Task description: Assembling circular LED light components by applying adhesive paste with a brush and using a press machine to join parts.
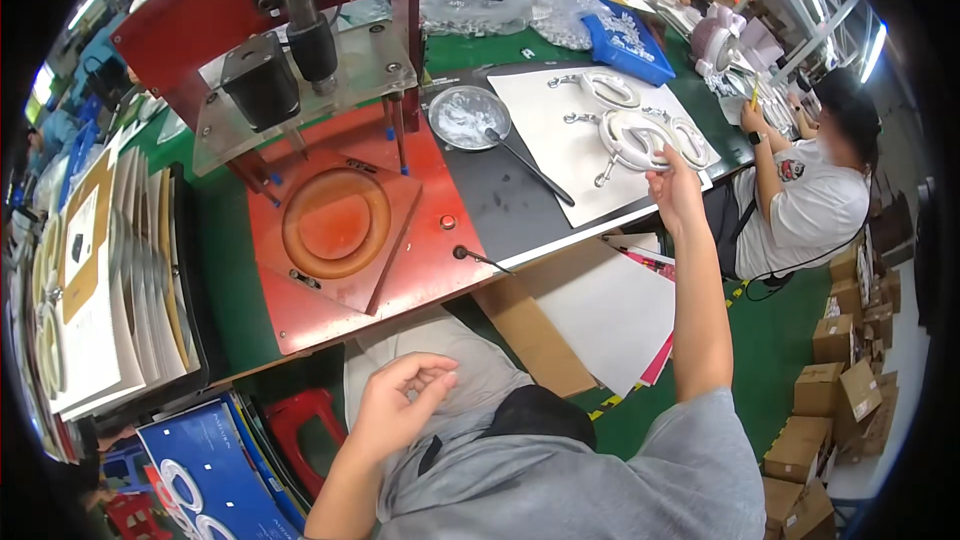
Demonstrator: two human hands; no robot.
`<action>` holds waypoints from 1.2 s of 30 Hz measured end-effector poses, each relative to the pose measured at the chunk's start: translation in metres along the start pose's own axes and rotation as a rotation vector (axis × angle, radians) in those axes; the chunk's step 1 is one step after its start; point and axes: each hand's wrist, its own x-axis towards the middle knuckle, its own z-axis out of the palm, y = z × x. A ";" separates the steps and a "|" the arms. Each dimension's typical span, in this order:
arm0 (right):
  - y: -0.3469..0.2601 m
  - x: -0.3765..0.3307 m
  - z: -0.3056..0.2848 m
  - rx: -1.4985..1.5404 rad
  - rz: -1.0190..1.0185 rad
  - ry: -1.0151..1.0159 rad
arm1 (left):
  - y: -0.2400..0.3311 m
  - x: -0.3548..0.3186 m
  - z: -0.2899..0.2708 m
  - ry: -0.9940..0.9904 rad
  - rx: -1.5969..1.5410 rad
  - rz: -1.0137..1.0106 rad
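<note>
Nearest me, my left hand (400,400) hangs over the lap, fingers loosely curled, half open and empty. Ahead on the desk (225,270) sits the red base (430,230) of a machine, carrying an orange plate (335,225) with a ring-shaped groove. Farther out to the right, my right hand (677,190) has its fingers at the near edge of a white ring (610,140) over a white board (560,160); I can't tell whether they grip it. Left of the board is a round metal dish (441,140) with white contents. Beyond the board stands a blue tray (620,65) of small white pieces.
</note>
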 end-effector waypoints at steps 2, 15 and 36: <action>-0.004 0.016 0.014 -0.092 0.025 -0.051 | 0.000 -0.001 -0.001 0.002 -0.004 -0.013; 0.017 0.113 0.076 -0.600 0.022 -0.170 | -0.017 -0.015 -0.009 0.090 0.162 0.027; 0.118 -0.258 0.198 -0.732 0.168 -1.746 | -0.047 -0.219 -0.168 1.518 0.927 -0.224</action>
